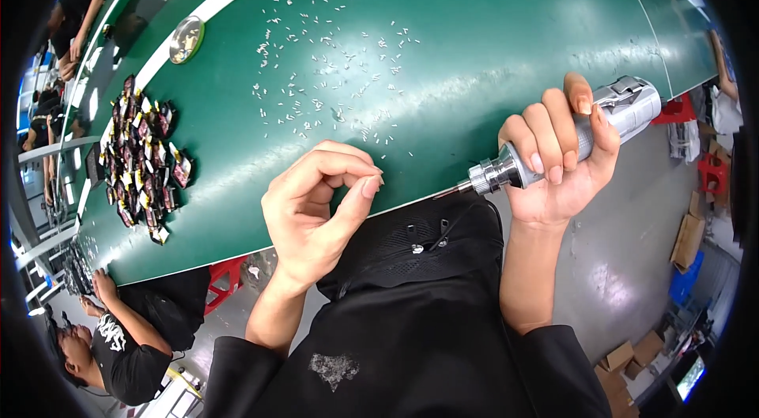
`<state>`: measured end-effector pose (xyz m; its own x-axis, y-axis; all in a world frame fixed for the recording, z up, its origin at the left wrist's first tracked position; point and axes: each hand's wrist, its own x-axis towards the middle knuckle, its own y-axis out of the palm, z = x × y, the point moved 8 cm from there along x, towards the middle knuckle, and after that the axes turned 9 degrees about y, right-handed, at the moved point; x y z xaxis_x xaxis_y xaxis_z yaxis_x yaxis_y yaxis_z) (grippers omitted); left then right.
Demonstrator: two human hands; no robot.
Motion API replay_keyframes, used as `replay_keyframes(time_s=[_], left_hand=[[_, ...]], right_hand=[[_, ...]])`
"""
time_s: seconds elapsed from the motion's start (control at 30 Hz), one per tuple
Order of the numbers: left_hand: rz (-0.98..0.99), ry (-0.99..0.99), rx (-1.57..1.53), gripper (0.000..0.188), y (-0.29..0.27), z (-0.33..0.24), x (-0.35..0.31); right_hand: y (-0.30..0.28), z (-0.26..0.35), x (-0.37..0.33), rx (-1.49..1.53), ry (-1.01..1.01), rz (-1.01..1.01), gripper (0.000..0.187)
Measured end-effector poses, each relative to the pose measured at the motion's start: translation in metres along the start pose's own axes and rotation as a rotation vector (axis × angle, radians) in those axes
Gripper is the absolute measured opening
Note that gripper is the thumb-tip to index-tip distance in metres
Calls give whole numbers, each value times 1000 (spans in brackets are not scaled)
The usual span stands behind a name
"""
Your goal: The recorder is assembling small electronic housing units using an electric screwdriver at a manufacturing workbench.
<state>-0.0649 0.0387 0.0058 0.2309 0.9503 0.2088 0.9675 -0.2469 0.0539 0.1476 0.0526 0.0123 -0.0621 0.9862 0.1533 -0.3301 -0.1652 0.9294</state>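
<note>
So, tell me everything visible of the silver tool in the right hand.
The silver tool is a thick, metallic-looking cylinder with a lever-like part near its rear end, a stepped collar at the front and a thin, reddish-brown bit. The right hand wraps its middle, hiding part of it. It slants, tip pointing left, near the edge of the green table. Whether it runs cannot be told.

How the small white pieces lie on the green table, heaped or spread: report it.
Spread: the white pieces lie scattered over part of the green table, bare surface showing between most.
</note>
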Motion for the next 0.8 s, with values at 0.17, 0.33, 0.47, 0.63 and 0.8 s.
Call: replay_keyframes(time_s=[0.17, 0.33, 0.47, 0.63, 0.8], left_hand=[[-36, -62, -308, 12, 22, 14, -9], [22, -98, -468, 11, 44, 14, -14], [25, -135, -587, 17, 50, 15, -16], [48, -146, -602, 20, 55, 14, -14], [41, -176, -605, 20, 56, 17, -16]], right_hand=[[23, 2, -5, -11, -25, -19, 11], [38, 9, -11, -27, -138, -35, 11], [41, 9, -12, -45, -158, -28, 11], [39, 9, -14, -36, -163, -39, 11], [36, 6, -14, -24, -152, -51, 11]])
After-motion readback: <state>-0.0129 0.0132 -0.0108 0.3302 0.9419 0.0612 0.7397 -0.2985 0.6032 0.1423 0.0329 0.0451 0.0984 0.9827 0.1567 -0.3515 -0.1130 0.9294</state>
